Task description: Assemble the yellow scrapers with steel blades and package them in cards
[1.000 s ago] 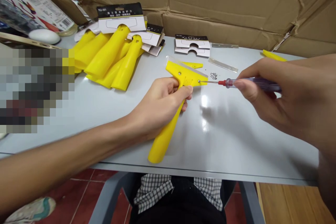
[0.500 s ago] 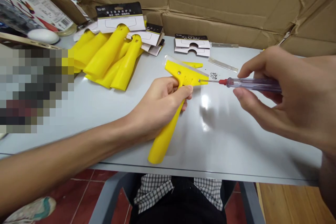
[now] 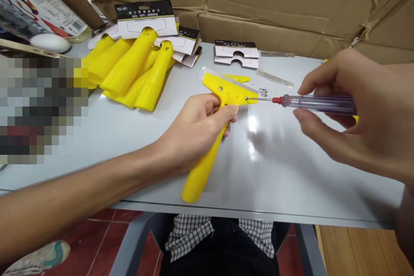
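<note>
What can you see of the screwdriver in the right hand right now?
The slim screwdriver with a clear, purple-tinted plastic handle sits nearly level, pinched between the thumb and fingers of the right hand. A short red collar joins the handle to a thin metal shaft pointing left above the grey table. The tip reaches a small metal fastener on the yellow plastic scraper; whether it is engaged is too small to tell.

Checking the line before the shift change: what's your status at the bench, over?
Left hand gripping yellow scraper. Right hand holding screwdriver, tip at the scraper's screw. Small screws lying just beside the scraper.
</note>
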Demonstrator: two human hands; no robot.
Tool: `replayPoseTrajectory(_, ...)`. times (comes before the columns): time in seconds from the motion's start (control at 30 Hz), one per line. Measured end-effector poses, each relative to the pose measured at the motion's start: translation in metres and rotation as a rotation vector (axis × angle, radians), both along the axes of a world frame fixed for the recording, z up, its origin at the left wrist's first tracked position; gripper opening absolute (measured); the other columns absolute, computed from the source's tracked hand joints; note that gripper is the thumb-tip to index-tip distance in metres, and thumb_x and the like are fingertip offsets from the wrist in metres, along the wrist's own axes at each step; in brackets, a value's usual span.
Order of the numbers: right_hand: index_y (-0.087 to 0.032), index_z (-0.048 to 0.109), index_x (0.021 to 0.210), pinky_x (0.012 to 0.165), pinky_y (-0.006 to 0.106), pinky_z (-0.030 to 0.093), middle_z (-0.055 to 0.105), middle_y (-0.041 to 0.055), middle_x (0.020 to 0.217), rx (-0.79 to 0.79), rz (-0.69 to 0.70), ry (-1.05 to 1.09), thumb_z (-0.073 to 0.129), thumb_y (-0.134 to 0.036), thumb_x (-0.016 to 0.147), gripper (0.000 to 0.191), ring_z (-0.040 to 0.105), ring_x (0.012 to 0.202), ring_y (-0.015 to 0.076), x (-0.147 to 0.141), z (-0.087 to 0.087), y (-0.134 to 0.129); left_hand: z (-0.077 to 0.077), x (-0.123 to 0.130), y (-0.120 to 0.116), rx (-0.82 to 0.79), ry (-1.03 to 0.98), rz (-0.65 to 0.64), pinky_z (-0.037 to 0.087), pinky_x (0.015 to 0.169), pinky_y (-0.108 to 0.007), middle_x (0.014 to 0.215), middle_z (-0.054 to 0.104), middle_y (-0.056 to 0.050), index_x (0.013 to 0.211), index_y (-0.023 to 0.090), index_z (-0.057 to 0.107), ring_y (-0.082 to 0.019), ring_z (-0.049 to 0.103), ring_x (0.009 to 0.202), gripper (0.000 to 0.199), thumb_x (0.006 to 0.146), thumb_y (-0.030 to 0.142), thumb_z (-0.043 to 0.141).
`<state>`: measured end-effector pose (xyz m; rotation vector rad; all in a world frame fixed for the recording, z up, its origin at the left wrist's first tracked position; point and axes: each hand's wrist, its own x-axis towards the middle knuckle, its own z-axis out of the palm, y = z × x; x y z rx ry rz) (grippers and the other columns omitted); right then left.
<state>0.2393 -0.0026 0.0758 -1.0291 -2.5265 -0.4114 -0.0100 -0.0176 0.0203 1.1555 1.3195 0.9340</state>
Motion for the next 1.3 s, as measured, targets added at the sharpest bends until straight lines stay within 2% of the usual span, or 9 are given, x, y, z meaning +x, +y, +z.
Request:
replayPoseTrajectory(0.1, -0.026, 0.063, 0.102, 0.056, 0.034, 0.035, 0.063, -0.0043, 0.069, 0.012, -0.017, -0.009, 0.06, -0.044, 0.104, 0.019, 0.056, 0.055, 0.0151, 0.001, -0.002, -0.001, 0.0, -0.001, 0.001, -0.009, 0.047, -0.018, 0.038, 0.056, -0.031, 0.062, 0.059, -0.002, 0.068, 0.021, 0.06, -0.016, 0.053, 0.059, 0.026, 0.09, 0.031, 0.07)
replayPoseTrajectory(0.23, -0.027, 0.062, 0.088, 0.055, 0.037, 0.029, 0.045, -0.005, 0.056, 0.126, -0.063, -0.045, 0.047, -0.051, 0.112, 0.037, 0.039, 0.048, 0.0165, -0.001, -0.005, 0.0, -0.001, -0.001, 0.002, -0.005, 0.079, -0.034, 0.04, 0.056, -0.031, 0.063, 0.06, -0.001, 0.069, 0.021, 0.06, -0.017, 0.054, 0.06, 0.026, 0.091, 0.032, 0.068)
replayPoseTrajectory(0.43, -0.027, 0.06, 0.111, 0.059, 0.036, 0.041, 0.068, -0.0021, 0.077, -0.064, 0.013, 0.011, 0.054, -0.047, 0.103, 0.022, 0.065, 0.063, 0.0178, 0.003, -0.001, 0.001, -0.003, -0.002, 0.002, 0.019, 0.084, -0.042, 0.04, 0.056, -0.032, 0.063, 0.06, -0.002, 0.07, 0.021, 0.061, -0.017, 0.055, 0.06, 0.027, 0.09, 0.036, 0.069)
replayPoseTrajectory(0.67, -0.026, 0.064, 0.085, 0.054, 0.039, 0.026, 0.04, -0.004, 0.055, 0.122, -0.044, -0.067, 0.047, -0.052, 0.111, 0.041, 0.036, 0.048, 0.0169, 0.0, -0.007, 0.001, -0.003, -0.002, 0.001, 0.015, 0.082, -0.039, 0.039, 0.056, -0.032, 0.062, 0.06, -0.002, 0.069, 0.021, 0.06, -0.017, 0.054, 0.06, 0.027, 0.089, 0.036, 0.07)
replayPoseTrajectory(0.73, -0.026, 0.066, 0.095, 0.054, 0.04, 0.027, 0.043, -0.0036, 0.057, 0.112, -0.055, -0.079, 0.048, -0.054, 0.109, 0.036, 0.04, 0.049, 0.018, -0.001, -0.007, -0.001, -0.002, -0.002, 0.001, 0.018, 0.087, -0.041, 0.039, 0.056, -0.032, 0.062, 0.06, -0.002, 0.069, 0.021, 0.06, -0.017, 0.054, 0.06, 0.027, 0.09, 0.036, 0.069)
replayPoseTrajectory(0.83, -0.028, 0.061, 0.114, 0.059, 0.038, 0.036, 0.056, -0.0044, 0.067, 0.031, -0.024, -0.035, 0.054, -0.05, 0.105, 0.026, 0.051, 0.053, 0.0167, 0.0, -0.004, -0.003, -0.002, -0.003, 0.001, 0.025, 0.096, -0.046, 0.04, 0.056, -0.032, 0.063, 0.06, -0.002, 0.069, 0.021, 0.06, -0.017, 0.055, 0.061, 0.027, 0.09, 0.037, 0.069)
replayPoseTrajectory(0.97, -0.027, 0.061, 0.106, 0.06, 0.035, 0.038, 0.063, -0.0044, 0.072, -0.005, -0.002, -0.006, 0.052, -0.044, 0.108, 0.02, 0.057, 0.057, 0.0143, -0.001, -0.002, -0.004, -0.002, -0.002, 0.002, 0.016, 0.089, -0.041, 0.04, 0.057, -0.032, 0.063, 0.06, -0.002, 0.069, 0.021, 0.059, -0.017, 0.056, 0.061, 0.027, 0.09, 0.035, 0.069)
replayPoseTrajectory(1.2, -0.026, 0.062, 0.087, 0.052, 0.037, 0.023, 0.041, -0.0041, 0.056, 0.174, -0.035, -0.054, 0.049, -0.047, 0.112, 0.036, 0.035, 0.051, 0.0168, -0.002, -0.011, 0.0, -0.002, -0.002, 0.001, 0.011, 0.098, -0.049, 0.041, 0.057, -0.031, 0.064, 0.06, -0.002, 0.07, 0.021, 0.06, -0.017, 0.056, 0.063, 0.027, 0.092, 0.035, 0.068)
replayPoseTrajectory(1.3, -0.026, 0.064, 0.102, 0.052, 0.038, 0.024, 0.05, -0.0019, 0.062, 0.112, -0.054, -0.088, 0.047, -0.052, 0.11, 0.032, 0.044, 0.053, 0.0195, -0.001, -0.008, -0.001, -0.002, -0.002, 0.001, 0.007, 0.098, -0.045, 0.04, 0.056, -0.031, 0.063, 0.06, -0.001, 0.07, 0.022, 0.06, -0.017, 0.054, 0.061, 0.027, 0.092, 0.035, 0.068)
